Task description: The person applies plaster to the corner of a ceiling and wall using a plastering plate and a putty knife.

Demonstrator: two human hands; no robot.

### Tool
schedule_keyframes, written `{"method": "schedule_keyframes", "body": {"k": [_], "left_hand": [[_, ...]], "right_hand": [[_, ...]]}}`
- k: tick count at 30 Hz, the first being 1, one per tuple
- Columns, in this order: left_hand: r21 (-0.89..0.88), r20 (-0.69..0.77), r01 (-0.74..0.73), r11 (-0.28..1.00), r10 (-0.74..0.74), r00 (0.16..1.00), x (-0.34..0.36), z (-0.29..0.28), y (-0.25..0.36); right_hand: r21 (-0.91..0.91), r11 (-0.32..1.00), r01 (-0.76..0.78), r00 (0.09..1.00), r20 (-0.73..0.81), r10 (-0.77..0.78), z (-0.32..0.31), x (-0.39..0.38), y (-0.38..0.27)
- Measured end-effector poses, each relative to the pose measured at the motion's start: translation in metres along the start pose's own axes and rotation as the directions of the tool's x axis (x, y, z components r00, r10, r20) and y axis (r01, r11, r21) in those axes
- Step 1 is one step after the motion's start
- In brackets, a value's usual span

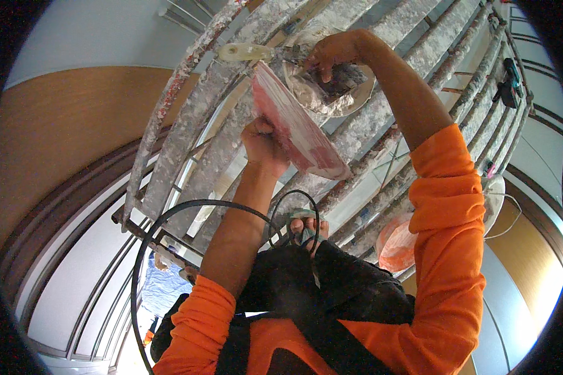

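Observation:
My left hand (264,145) is closed on the underside of a plasterer's hawk (303,134), a red board smeared with white plaster and held tilted. In front of me, my right hand (339,53) reaches over a round bucket (361,103) caked with white plaster. Its fingers are curled around a tool with a dark, flat blade (349,82) that dips into the bucket; the handle is hidden by the hand. Left of the bucket, a scraper with a pale yellowish handle (247,52) rests near the hawk's upper corner.
I am on a slatted metal scaffold platform (200,150) crusted with plaster, gaps between its bars. A bare foot in a sandal (308,228) stands on it. An orange-pink bowl (397,244) sits right, a teal-and-black power tool (510,84) far right. A black cable (145,250) loops beside my left arm.

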State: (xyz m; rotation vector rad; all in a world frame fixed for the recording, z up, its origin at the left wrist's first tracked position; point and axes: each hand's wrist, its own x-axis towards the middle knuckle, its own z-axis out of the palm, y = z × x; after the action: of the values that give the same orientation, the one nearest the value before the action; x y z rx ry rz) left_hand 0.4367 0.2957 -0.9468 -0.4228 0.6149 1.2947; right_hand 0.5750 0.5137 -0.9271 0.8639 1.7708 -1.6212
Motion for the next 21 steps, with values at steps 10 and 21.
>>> {"method": "schedule_keyframes", "body": {"k": [10,21], "left_hand": [[0.063,-0.048,0.048,0.997,-0.045,0.998,0.003,-0.008,0.003],[0.075,-0.111,0.056,0.996,-0.048,0.993,0.001,-0.006,0.008]], "right_hand": [[-0.098,0.995,0.010,1.000,0.008,-0.010,-0.007,0.016,0.014],[0.344,0.919,0.194,0.975,0.039,-0.221,-0.004,-0.020,0.009]]}}
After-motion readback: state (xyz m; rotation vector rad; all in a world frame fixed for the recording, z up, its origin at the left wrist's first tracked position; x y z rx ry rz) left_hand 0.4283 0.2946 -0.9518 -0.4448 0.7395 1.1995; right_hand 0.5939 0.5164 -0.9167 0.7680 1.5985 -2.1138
